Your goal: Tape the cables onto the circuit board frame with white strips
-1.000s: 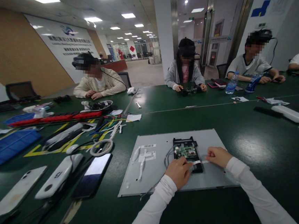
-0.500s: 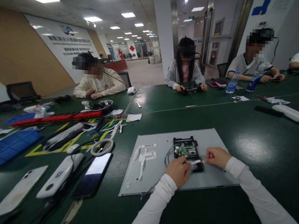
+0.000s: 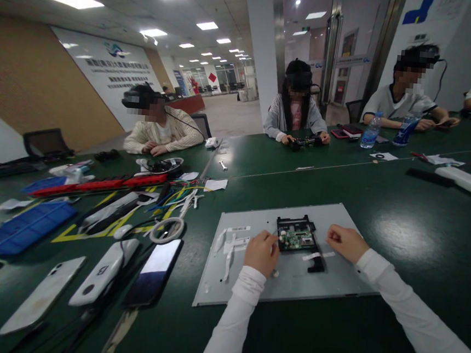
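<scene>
A grey metal panel (image 3: 333, 281) lies flat on the green table in front of me. A small green circuit board (image 3: 296, 238) in a black frame sits on it, with a white tape strip (image 3: 316, 255) just below. My left hand (image 3: 262, 252) is closed in a pinch at the board's left edge, over thin wires; what it grips is too small to name. My right hand (image 3: 345, 243) rests as a loose fist on the panel to the right of the board, off the tape. White labels (image 3: 231, 245) are stuck on the panel's left part.
Phones (image 3: 153, 272) and a white device (image 3: 103, 272) lie at the left front, with a tape roll (image 3: 167, 229), coloured cables and blue trays (image 3: 22, 227) behind. Three people sit across the table with bottles (image 3: 370, 131) near them. A white bar (image 3: 461, 180) lies at the far right.
My left hand has moved left from the tape strip to the board's left edge. My right hand has let go of the tape, which now lies flat on the panel.
</scene>
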Tool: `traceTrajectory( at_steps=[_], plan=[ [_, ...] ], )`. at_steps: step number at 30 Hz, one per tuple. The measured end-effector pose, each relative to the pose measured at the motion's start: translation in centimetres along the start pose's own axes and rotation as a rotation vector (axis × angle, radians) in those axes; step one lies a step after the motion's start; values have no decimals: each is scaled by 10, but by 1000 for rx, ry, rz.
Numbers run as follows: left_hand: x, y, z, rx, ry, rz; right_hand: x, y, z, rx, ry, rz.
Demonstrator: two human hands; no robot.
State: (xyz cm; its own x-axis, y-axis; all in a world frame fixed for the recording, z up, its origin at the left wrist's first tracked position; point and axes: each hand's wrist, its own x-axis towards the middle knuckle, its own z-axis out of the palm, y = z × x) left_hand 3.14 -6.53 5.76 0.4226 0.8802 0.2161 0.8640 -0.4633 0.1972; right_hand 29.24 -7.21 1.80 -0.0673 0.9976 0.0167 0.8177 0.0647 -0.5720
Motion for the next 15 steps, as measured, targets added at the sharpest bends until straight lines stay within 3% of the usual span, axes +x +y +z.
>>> traceTrajectory(
  at_steps=[4,9,15],
  plan=[
    [0,-34,-14,121,43,-313,-1,-2,2,-3,-12,-2],
    [-9,-70,-23,242,-25,-618,-2,-3,5,-7,-30,-29],
    [-15,-86,-21,187,-170,-729,-2,-2,7,3,-21,-61]
  ],
)
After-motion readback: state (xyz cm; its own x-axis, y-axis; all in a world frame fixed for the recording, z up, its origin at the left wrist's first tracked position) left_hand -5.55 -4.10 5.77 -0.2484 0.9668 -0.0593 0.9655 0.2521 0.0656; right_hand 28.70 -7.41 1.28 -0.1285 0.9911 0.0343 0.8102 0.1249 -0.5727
